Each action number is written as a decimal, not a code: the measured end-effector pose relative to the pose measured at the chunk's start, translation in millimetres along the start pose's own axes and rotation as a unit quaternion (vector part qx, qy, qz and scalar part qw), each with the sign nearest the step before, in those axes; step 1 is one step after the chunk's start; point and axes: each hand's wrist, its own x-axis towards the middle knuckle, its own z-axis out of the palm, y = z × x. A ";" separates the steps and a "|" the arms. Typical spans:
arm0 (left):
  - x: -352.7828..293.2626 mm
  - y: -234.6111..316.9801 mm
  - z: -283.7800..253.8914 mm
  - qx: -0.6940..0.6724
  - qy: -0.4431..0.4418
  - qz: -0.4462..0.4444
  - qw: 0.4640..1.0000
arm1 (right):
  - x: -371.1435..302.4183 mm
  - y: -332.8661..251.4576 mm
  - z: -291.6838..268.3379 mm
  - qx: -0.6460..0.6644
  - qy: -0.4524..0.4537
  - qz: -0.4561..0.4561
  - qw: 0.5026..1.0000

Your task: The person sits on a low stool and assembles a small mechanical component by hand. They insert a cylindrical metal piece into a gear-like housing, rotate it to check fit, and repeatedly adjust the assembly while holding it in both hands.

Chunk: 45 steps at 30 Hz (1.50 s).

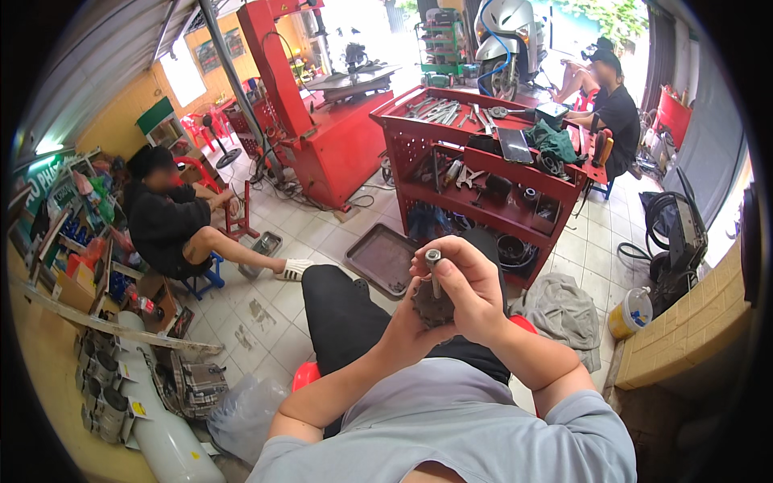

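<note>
Over my lap, my left hand [407, 324] is closed around a dark, rounded metal part [435, 306], most of it covered by my fingers. My right hand [473, 283] pinches a slim metal piece with a round, hollow-looking head [433, 257] between thumb and fingers. It stands upright right over the dark part. Whether it is a bolt or a socket tool, and whether its lower end is inside the part, I cannot tell. Both hands are close together and touching or nearly so.
Ahead is a red tool cart [483, 205] with wrenches on top. A metal tray [372, 251] lies on the tiles beyond my knee, and a grey cloth [564, 310] at right. One person [169, 217] sits at left, another [620, 121] beyond the cart near a scooter [507, 40].
</note>
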 end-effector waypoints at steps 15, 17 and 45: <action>0.7 4.6 -0.3 0.040 -0.008 0.012 0.999 | -2.6 -3.5 2.5 0.011 0.003 -0.031 0.999; 0.5 7.8 2.1 0.014 0.019 0.015 1.000 | -1.3 -1.7 1.8 -0.019 -0.006 -0.045 0.999; 1.9 8.1 2.3 -0.015 0.007 0.023 1.000 | -2.6 -6.5 2.7 -0.001 -0.006 -0.007 1.000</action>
